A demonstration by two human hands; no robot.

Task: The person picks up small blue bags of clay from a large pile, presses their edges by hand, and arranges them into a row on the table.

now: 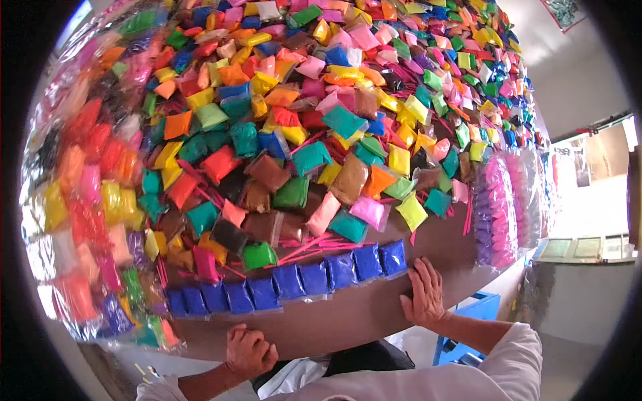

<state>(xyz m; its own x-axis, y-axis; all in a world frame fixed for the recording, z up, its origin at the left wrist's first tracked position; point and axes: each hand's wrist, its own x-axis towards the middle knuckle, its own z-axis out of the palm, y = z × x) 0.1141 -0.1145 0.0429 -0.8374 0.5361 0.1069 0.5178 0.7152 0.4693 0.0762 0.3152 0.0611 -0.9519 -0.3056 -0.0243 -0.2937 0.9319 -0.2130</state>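
A row of small blue plastic packets (288, 282) lies side by side along the near part of the brown table (348, 319). My right hand (426, 292) rests flat on the tabletop just past the row's right end, fingers stretched and apart, with nothing in it. At the near table edge, below the row's left half, my left hand (250, 350) is closed with its fingers curled in; no object shows in it. Pink sticks (309, 248) lie behind the blue row, partly under other packets.
A big heap of many-coloured packets (267, 170) covers the table's far part. Large clear bags of packets (87, 220) line the left side. Long bags of pink and purple packets (495, 207) stand at the right edge. Something blue (478, 307) is below the table at right.
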